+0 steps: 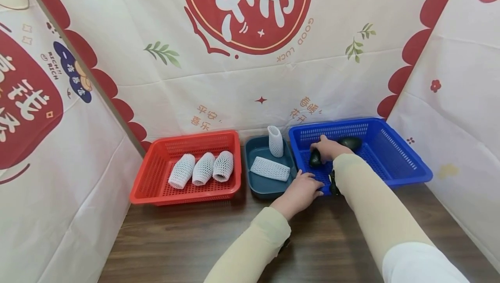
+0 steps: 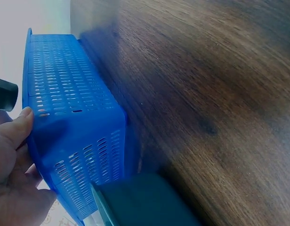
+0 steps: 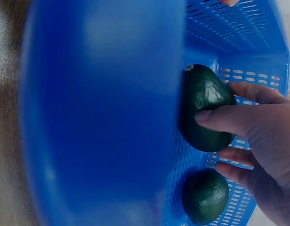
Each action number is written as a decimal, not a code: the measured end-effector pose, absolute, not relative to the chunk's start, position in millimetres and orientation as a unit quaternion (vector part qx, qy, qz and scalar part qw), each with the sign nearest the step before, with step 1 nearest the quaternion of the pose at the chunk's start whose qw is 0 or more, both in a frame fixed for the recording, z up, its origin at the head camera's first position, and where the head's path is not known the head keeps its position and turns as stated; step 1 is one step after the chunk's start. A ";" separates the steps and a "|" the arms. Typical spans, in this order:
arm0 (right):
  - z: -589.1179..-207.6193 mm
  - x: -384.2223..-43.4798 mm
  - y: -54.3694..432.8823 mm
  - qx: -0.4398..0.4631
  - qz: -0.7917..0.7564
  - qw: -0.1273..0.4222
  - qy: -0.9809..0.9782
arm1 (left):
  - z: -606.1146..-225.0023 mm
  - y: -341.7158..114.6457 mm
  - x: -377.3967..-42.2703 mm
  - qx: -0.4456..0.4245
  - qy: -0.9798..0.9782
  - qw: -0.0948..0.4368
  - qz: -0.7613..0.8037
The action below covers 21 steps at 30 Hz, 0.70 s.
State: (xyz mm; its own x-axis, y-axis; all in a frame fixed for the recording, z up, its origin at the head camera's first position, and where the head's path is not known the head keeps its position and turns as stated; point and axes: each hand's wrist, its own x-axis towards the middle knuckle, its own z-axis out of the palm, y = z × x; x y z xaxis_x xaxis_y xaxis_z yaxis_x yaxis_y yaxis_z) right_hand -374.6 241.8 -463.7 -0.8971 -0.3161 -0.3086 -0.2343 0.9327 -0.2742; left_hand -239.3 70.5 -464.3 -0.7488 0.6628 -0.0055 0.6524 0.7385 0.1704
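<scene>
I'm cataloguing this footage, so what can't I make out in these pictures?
Head view: part of the held fruit, behind the right hand.
Left wrist: part of the left hand, cut off by the frame edge.
Right wrist: near wall of the blue basket, blurred.

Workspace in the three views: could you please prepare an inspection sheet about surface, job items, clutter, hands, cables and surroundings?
Surface: brown wood-grain table.
Blue basket: two dark green fruits, the held fruit and the other fruit.
Red basket: three white foam nets; what they contain is unclear.
Teal tray: two more nets, a flat net and an upright net.
Clutter: nothing seen.
Left hand: touches the blue basket's rim at its near-left corner.
Right hand: holds one fruit within the blue basket.
Cables: nothing seen.
Surroundings: white printed cloth behind and on both sides.
</scene>
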 end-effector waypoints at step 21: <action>-440.5 -371.6 252.6 -0.175 -0.097 0.236 0.951 | -467.3 72.2 -240.4 0.335 0.938 0.033 0.081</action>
State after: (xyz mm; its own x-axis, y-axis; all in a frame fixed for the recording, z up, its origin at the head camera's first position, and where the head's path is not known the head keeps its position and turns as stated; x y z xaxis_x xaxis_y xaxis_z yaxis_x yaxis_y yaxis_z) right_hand -371.6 252.6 -440.5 -0.8275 -0.3789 -0.4143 -0.2879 0.9199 -0.2662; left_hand -240.4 72.2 -467.3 -0.7729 0.6345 -0.0070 0.6240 0.7620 0.1732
